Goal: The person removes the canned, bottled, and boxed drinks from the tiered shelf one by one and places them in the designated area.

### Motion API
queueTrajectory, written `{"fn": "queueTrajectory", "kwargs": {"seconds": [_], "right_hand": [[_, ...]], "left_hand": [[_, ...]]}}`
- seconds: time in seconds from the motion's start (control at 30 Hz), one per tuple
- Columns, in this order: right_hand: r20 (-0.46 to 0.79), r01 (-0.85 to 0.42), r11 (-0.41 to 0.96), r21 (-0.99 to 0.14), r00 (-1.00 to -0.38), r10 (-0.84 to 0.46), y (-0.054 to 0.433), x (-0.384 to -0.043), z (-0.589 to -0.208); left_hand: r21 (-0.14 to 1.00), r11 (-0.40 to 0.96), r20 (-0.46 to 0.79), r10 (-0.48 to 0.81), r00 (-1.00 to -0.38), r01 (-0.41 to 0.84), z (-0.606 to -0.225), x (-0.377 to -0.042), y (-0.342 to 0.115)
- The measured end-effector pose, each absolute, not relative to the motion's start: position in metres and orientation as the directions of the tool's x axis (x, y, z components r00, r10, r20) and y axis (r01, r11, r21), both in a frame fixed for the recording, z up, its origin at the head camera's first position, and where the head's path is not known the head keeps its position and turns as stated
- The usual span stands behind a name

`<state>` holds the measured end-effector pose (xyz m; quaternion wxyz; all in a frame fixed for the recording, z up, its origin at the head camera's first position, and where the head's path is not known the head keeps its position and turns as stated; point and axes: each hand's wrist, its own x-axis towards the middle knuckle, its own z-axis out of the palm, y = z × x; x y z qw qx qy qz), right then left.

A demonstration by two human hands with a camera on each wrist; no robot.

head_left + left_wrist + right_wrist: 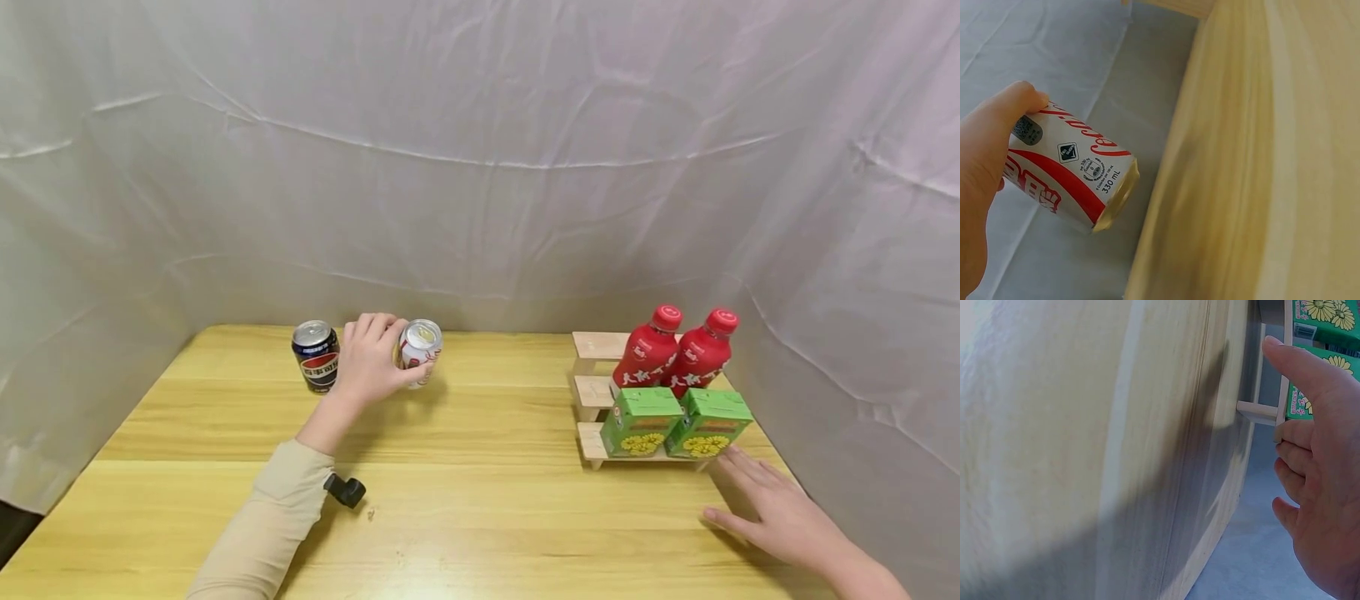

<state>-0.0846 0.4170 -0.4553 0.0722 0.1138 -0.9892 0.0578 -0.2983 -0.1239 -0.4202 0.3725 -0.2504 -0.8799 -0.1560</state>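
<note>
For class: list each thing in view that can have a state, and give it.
White can: held off the table by the left hand.
Dark can: upright on the table.
Red bottles: capped, on the rack.
Green cartons: on the rack's lowest step.
Rack: standing, loaded.
Right hand: by the rack, contact unclear.

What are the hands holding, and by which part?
Left hand: white can, around its side, base end uncovered. Right hand: nothing, beside the wooden rack.
</note>
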Motion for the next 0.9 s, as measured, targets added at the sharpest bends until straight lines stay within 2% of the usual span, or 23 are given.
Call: {"fn": "queueTrajectory", "kwargs": {"seconds": [0.9], "right_hand": [[0.17,-0.249,0.963,-0.098,-0.958,-0.231,0.4177,-0.084,-0.4554]], "left_hand": [[0.093,0.875,0.58,0.34,-0.74,0.475,-0.4266,-0.3023,-0.1297]]}}
